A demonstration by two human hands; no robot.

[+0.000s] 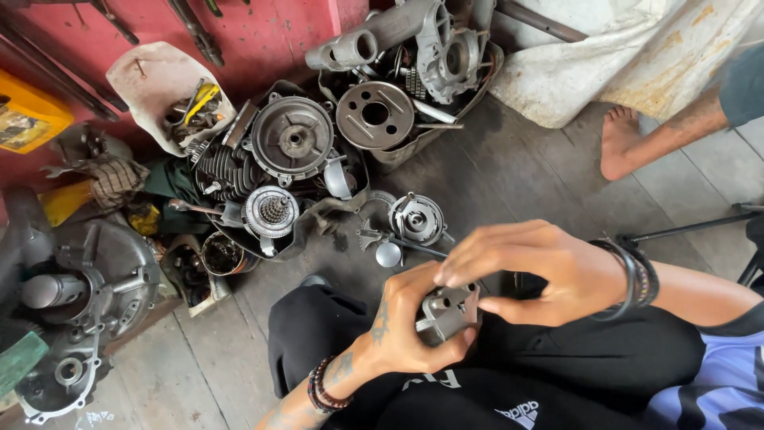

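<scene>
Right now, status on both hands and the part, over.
Left hand gripping small grey metal part over the lap. Right hand on top of it, fingers curled over. Nothing between them; engine parts pile on floor ahead.

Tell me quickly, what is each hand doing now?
Left hand: closed around the small grey metal part.
Right hand: fingers resting on top of the same part.

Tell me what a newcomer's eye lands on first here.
Both hands meet at lower centre: the left hand grips a small grey metal part while the right hand fingers its top. Behind them, upper centre, engine parts lie heaped, a round flywheel among them. At upper right another person's bare foot rests on the floor.
</scene>
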